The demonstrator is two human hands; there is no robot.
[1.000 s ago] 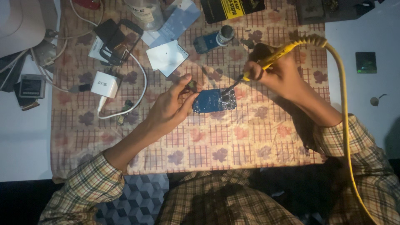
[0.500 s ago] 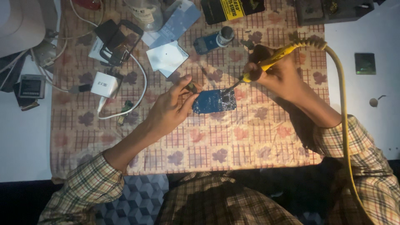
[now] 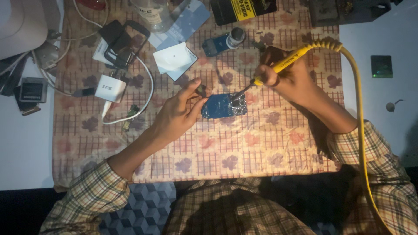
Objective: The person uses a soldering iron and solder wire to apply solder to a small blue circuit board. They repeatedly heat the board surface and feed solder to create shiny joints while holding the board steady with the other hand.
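A single head-worn camera looks almost straight down from above the person's chest onto a table covered by a beige cloth patterned with brown leaves and checks (image 3: 261,143). The person's checked shirt fills the lower edge, so the far side of the table lies at the top of the frame. The view is near enough to show the left hand (image 3: 178,111) and right hand (image 3: 283,76) at centre, both forearms reaching up from the bottom corners. White tabletop (image 3: 26,152) shows bare on either side of the cloth. No second view shares the scene.
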